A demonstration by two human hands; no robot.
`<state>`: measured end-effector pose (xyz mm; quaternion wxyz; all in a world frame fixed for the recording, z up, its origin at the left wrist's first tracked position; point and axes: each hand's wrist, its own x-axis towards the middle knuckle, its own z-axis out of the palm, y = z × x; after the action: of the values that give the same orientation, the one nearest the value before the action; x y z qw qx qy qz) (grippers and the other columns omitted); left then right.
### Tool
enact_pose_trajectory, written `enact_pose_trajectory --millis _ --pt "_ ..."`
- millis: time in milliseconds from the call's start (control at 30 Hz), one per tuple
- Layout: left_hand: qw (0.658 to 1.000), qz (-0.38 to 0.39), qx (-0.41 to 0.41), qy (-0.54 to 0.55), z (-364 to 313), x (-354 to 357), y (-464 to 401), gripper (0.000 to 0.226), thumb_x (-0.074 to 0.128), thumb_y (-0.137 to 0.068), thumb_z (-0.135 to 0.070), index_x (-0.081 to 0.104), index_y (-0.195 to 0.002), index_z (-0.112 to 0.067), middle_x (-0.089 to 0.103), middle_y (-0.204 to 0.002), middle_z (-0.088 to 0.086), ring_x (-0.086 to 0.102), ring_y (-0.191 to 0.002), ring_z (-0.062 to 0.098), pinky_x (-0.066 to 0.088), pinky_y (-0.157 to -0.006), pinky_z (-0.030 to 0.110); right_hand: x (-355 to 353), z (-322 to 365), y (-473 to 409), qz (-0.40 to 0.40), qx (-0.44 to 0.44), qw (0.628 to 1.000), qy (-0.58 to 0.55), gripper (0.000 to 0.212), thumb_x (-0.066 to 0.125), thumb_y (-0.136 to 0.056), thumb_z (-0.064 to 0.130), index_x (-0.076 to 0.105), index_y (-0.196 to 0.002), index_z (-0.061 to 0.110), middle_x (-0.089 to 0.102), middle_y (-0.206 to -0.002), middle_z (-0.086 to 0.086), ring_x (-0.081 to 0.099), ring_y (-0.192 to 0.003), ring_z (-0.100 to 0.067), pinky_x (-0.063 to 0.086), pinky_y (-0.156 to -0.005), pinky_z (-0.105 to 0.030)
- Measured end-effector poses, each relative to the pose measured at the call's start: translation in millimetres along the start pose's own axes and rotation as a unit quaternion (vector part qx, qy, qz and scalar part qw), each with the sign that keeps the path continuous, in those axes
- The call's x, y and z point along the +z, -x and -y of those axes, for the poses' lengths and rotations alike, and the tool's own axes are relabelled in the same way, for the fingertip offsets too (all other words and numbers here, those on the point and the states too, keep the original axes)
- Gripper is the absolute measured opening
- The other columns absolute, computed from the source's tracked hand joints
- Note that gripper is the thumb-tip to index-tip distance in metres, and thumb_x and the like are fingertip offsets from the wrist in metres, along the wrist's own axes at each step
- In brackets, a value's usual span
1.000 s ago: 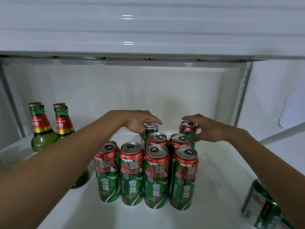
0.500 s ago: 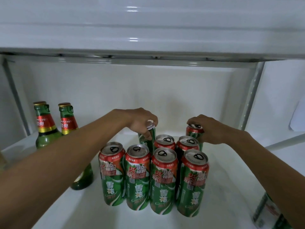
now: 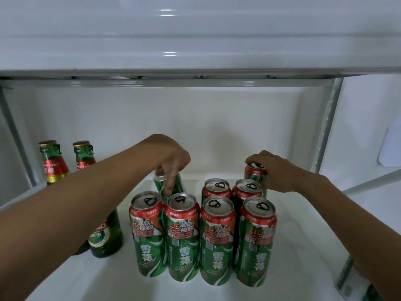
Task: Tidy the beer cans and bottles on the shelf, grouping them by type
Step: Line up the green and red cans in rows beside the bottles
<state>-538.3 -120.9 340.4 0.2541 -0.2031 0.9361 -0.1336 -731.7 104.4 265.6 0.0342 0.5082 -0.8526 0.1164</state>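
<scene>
The left hand point(image 3: 173, 158) pinched a can point(image 3: 171, 185) behind the front row point(image 3: 201, 240) on the shelf point(image 3: 303, 224); that can leaned, its top tipped left and its long side slanting; the right hand point(image 3: 273, 172) curled over the top of a back can point(image 3: 255, 173) that stood straight up; two green bottles point(image 3: 65, 164) stood up at the left.

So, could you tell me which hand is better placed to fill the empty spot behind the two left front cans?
Probably the left hand: it grips the tilted can right over that gap; the right hand holds the far-right can.
</scene>
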Motion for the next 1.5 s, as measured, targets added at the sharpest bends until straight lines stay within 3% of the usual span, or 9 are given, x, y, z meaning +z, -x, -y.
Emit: enact_pose_trajectory --millis 67,167,300,433,667,800,1033,1400,1500 --pt "0.999 0.030 -0.019 -0.037 -4 2 -5 0.060 0.094 -0.070 -0.031 0.069 -0.111 0.004 0.076 -0.091 0.014 0.068 -0.070 0.020 0.054 -0.059 0.029 1 -1 0 -0.003 0.001 1.000 -0.004 0.073 0.082 -0.081 0.018 0.047 -0.144 0.027 0.048 -0.132 0.001 0.057 -0.119 -0.027 0.050 -0.104 -0.046" --pt "0.994 0.049 -0.019 -0.099 -17 17 -12 0.082 0.088 -0.078 -0.024 0.046 -0.147 -0.012 0.060 -0.136 0.011 0.062 -0.108 0.026 0.050 -0.073 0.033 1 -1 1 -0.005 0.005 1.000 -0.006 0.074 0.082 -0.082 0.018 0.046 -0.145 0.027 0.047 -0.136 0.000 0.057 -0.120 -0.027 0.051 -0.103 -0.043" --pt "0.980 0.051 -0.006 -0.191 -24 38 -26 0.047 0.073 -0.092 -0.033 0.060 -0.135 -0.018 0.067 -0.120 0.002 0.061 -0.089 0.019 0.046 -0.066 0.031 2 -1 2 -0.004 0.007 1.000 -0.007 0.075 0.081 -0.082 0.016 0.044 -0.146 0.027 0.046 -0.138 -0.001 0.057 -0.121 -0.028 0.051 -0.103 -0.044" --pt "0.995 0.093 0.015 -0.042 -6 58 -37 0.042 0.068 -0.096 -0.024 0.059 -0.135 -0.013 0.066 -0.134 0.009 0.065 -0.114 0.028 0.053 -0.095 0.042 3 -1 2 -0.003 0.005 1.000 -0.012 0.075 0.081 -0.080 0.016 0.044 -0.144 0.028 0.046 -0.134 0.000 0.057 -0.118 -0.028 0.053 -0.100 -0.043" --pt "0.969 0.011 0.090 0.231 25 68 -22 0.035 0.079 -0.081 -0.037 0.068 -0.109 -0.019 0.074 -0.107 0.004 0.073 -0.095 0.022 0.063 -0.087 0.045 4 -4 -1 -0.001 0.002 1.000 -0.018 0.073 0.081 -0.080 0.016 0.045 -0.141 0.031 0.045 -0.129 0.005 0.057 -0.115 -0.025 0.054 -0.099 -0.043" --pt "0.928 -0.038 0.112 0.352 40 72 -7 0.047 0.086 -0.077 -0.033 0.067 -0.120 -0.027 0.076 -0.112 -0.002 0.074 -0.103 0.016 0.059 -0.097 0.040 6 -6 0 -0.007 -0.005 1.000 -0.021 0.071 0.081 -0.080 0.014 0.046 -0.140 0.030 0.045 -0.125 0.005 0.058 -0.114 -0.026 0.054 -0.098 -0.044" --pt "0.891 -0.042 0.103 0.439 41 96 -5 0.035 0.081 -0.083 -0.015 0.068 -0.115 -0.021 0.076 -0.111 0.003 0.075 -0.101 0.019 0.059 -0.095 0.040 4 -4 -3 0.002 -0.009 1.000 -0.017 0.070 0.082 -0.080 0.014 0.046 -0.138 0.031 0.046 -0.125 0.005 0.058 -0.113 -0.024 0.053 -0.097 -0.043" --pt "0.883 0.011 0.065 0.465 41 92 -1 0.058 0.078 -0.085 -0.002 0.057 -0.139 -0.007 0.069 -0.127 0.012 0.071 -0.109 0.026 0.059 -0.080 0.032 7 -4 0 0.004 0.001 0.999 -0.042 0.072 0.083 -0.080 0.011 0.046 -0.139 0.029 0.045 -0.126 0.004 0.057 -0.114 -0.025 0.052 -0.099 -0.043" --pt "0.860 0.035 0.063 0.504 41 86 3 0.063 0.083 -0.082 -0.009 0.056 -0.139 -0.012 0.072 -0.126 0.011 0.073 -0.110 0.028 0.061 -0.090 0.041 5 -6 0 0.012 0.000 0.997 -0.079 0.070 0.082 -0.082 0.009 0.048 -0.141 0.026 0.048 -0.132 0.000 0.055 -0.119 -0.024 0.048 -0.098 -0.035"
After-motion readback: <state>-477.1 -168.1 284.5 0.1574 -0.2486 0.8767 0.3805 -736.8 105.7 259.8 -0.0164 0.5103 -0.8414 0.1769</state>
